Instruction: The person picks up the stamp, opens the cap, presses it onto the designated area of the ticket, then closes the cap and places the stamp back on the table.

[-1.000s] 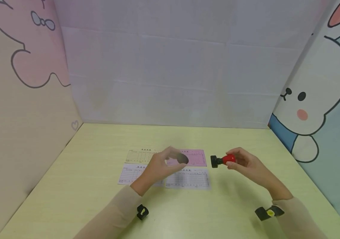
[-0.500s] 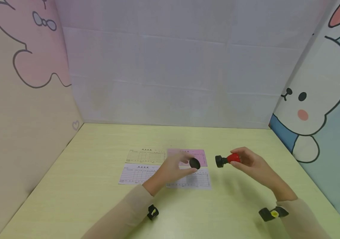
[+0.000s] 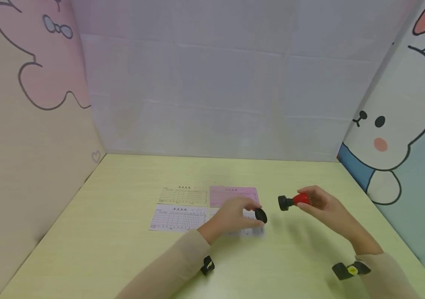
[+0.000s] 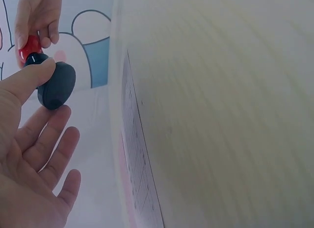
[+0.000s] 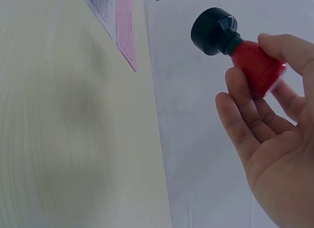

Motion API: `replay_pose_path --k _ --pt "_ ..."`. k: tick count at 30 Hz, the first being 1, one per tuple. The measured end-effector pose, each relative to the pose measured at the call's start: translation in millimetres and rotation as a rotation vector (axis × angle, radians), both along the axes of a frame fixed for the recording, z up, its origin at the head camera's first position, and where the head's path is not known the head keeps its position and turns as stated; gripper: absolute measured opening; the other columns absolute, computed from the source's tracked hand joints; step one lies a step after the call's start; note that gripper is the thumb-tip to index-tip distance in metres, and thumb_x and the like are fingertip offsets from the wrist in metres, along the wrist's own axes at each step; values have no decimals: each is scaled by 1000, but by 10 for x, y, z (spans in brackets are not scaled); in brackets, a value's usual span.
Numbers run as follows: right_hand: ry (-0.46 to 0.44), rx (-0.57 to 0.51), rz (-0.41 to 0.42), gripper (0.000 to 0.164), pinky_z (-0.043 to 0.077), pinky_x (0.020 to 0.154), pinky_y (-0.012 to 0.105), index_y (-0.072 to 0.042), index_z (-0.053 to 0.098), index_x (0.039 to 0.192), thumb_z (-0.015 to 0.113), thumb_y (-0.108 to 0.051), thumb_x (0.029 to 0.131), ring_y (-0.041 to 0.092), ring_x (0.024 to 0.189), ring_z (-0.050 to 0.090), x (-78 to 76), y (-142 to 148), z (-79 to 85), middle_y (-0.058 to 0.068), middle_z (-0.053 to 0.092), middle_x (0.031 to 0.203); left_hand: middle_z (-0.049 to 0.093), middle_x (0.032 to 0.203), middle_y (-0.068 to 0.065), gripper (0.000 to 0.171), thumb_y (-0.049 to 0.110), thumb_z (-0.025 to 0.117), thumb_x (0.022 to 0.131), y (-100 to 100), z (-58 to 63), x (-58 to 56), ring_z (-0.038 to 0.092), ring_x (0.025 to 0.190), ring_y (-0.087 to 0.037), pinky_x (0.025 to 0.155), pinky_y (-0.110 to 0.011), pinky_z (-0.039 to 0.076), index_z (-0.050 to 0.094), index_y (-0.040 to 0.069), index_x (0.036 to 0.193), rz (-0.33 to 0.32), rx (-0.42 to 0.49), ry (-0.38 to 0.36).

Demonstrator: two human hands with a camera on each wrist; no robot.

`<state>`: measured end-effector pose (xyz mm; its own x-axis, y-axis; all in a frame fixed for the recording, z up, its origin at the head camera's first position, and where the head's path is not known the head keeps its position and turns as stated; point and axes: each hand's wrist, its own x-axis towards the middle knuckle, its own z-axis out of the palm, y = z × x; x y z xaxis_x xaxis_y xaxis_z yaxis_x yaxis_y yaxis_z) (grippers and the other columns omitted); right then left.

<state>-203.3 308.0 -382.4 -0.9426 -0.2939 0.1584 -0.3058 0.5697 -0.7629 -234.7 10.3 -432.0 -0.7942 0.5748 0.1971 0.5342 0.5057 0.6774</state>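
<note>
Above the papers, my left hand [image 3: 235, 215] pinches a round black cap [image 3: 261, 215] between thumb and fingers. In the left wrist view the cap [image 4: 58, 85] stands on edge, with the other fingers spread below it. To its right, my right hand [image 3: 326, 211] holds a stamp [image 3: 301, 199] by its red knob. The stamp lies sideways in the air, its black round head pointing left toward the cap. A small gap separates head and cap in the head view. The right wrist view shows the stamp's black head [image 5: 210, 31] beyond the fingertips.
Under the left hand lie a yellow form [image 3: 182, 196], a pink form [image 3: 227, 196] and two white forms [image 3: 177, 218] on a pale wooden table [image 3: 123, 257]. A pale back wall [image 3: 212, 95] and printed side panels enclose the table.
My left hand has moved right and slightly nearer with the black cap. The right hand has shifted a little right with the stamp, and the gap between cap and stamp has narrowed.
</note>
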Motion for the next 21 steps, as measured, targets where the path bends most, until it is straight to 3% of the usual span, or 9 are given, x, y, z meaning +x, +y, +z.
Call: replay_pose_path --k 14,21 --pt "18 19 -21 39 55 80 21 -9 54 134 67 -20 99 11 96 64 32 111 -9 12 62 115 69 112 18 46 43 81 84 322 -59 -5 60 105 -5 89 -22 48 72 20 124 -6 -41 -78" --pt "39 3 -14 37 54 76 22 -11 56 132 68 -19 98 13 92 64 44 93 -40 9 63 109 70 110 20 44 43 83 82 464 -82 5 61 105 0 88 -19 48 75 22 120 32 -113 -65"
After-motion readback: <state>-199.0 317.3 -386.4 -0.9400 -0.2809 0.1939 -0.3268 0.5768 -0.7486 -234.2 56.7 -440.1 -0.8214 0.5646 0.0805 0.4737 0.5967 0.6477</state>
